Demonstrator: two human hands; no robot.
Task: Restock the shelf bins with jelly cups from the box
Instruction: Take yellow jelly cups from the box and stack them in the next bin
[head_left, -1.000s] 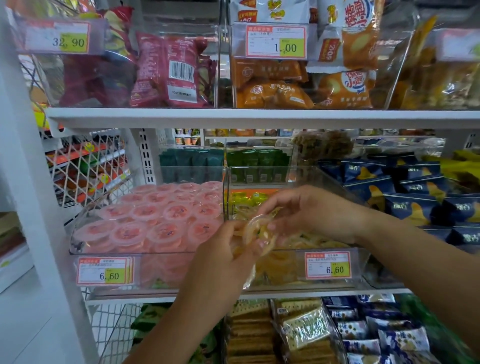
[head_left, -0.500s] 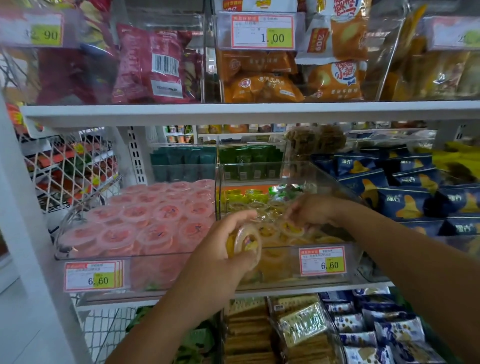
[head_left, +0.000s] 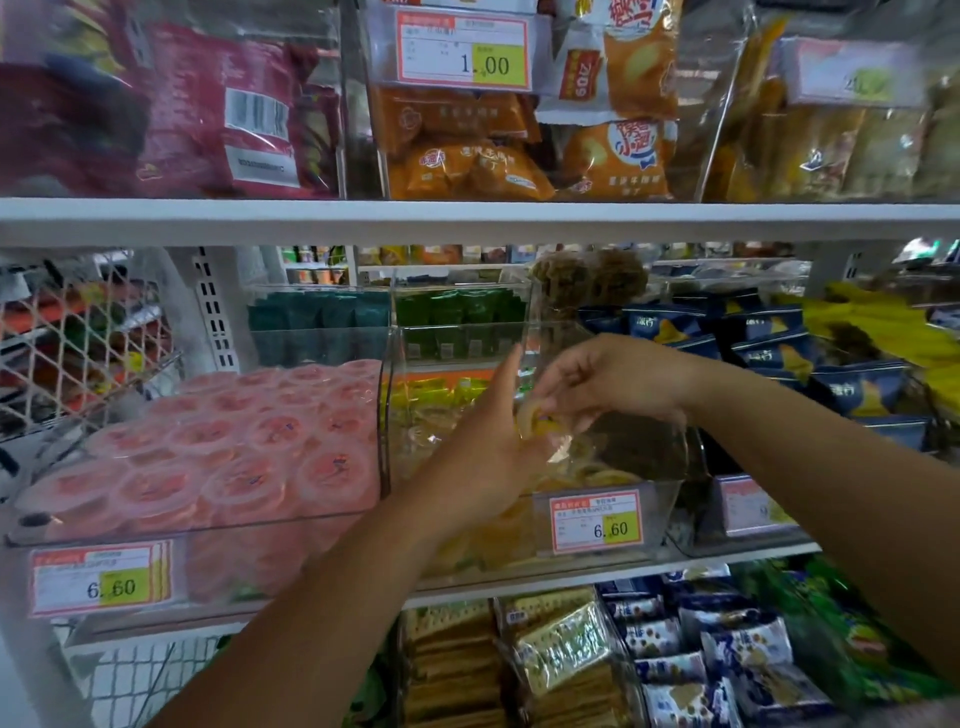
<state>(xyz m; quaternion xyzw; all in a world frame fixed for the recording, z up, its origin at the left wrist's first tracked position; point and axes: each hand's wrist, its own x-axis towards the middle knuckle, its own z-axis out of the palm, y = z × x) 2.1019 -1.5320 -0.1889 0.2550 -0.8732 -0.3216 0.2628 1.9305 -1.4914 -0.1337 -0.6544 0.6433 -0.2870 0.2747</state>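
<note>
Both hands meet over the yellow bin (head_left: 662, 514), at the front edge of the shelf (head_left: 545, 584). R hand (head_left: 618, 382) pinches one yellow cup (head_left: 537, 423) w/ curled fingertips. L hand (head_left: 483, 452) sits against the cup's other side, index straight up, and we can't tell if it grips or just backs it. The cup hangs above the bin's front half, not yet down among the others. Risks, as we judge them: a fingertip pinch on slick plastic is thin, so a slip betw. the hands could send the cup over the bin's front wall & off the shelf edge. Set on its side, it may roll or heap up front. Our L forearm passes close to the pink bin (head_left: 234, 561), so a careless nudge could shift it. The box isn't in view.
</note>
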